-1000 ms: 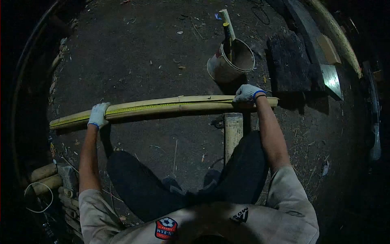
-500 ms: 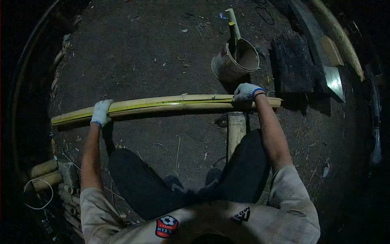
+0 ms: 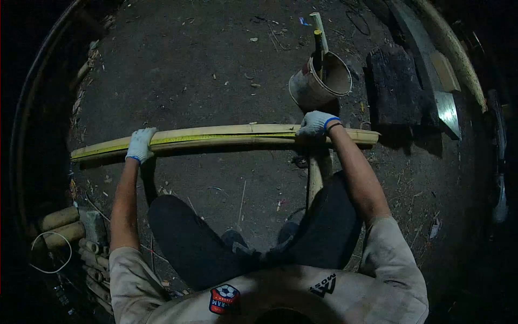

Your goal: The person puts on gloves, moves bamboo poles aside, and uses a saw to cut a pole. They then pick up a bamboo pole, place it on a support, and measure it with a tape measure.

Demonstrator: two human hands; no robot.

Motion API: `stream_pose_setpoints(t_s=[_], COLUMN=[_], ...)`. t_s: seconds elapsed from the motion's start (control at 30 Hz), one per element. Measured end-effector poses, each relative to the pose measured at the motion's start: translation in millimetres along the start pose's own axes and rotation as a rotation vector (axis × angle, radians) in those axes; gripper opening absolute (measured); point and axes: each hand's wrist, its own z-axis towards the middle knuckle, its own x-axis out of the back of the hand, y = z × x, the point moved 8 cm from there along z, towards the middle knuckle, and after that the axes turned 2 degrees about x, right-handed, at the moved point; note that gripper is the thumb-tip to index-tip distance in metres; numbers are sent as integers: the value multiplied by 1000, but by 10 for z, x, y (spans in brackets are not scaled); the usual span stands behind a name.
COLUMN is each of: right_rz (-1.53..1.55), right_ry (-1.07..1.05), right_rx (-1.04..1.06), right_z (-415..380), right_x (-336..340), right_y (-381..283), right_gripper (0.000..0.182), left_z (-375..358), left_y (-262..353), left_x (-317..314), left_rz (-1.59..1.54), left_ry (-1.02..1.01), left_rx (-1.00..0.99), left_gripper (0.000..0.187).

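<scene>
Two long split bamboo pieces (image 3: 216, 143) lie side by side across in front of me, their right part over an upright-looking bamboo post (image 3: 319, 166). A yellow tape measure (image 3: 189, 139) is stretched along them from the left end to my right hand. My left hand (image 3: 141, 144), in a white glove, is closed around the bamboo and the tape toward the left end. My right hand (image 3: 317, 123), gloved too, is closed at the tape's right end over the bamboo. Its fingers hide whatever tape case is there.
A dirty bucket (image 3: 307, 89) with tools stands beyond my right hand. Right of it are a dark wood block (image 3: 396, 86) and a metal sheet (image 3: 447, 110). Bamboo offcuts (image 3: 67, 229) are piled at lower left. Chips litter the dirt floor.
My right hand has slid a little left along the bamboo, away from its right end. My left hand keeps its place on the bamboo. The whole view has shifted slightly.
</scene>
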Motion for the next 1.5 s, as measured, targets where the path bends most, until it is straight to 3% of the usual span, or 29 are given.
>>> stream_pose_setpoints(t_s=[0.4, 0.77, 1.5], right_rz=[-111, 7, -168], right_ry=[48, 36, 93], right_rx=[87, 137, 69], right_z=[145, 260, 287], right_x=[26, 21, 109], right_y=[-422, -748, -1371], right_gripper=[47, 45, 45], left_z=[-9, -25, -30], left_y=[-11, 3, -7], left_x=[-7, 12, -29], left_rz=[-4, -7, 2], left_ry=[33, 59, 89], left_rx=[-20, -49, -51], left_gripper=[83, 79, 82])
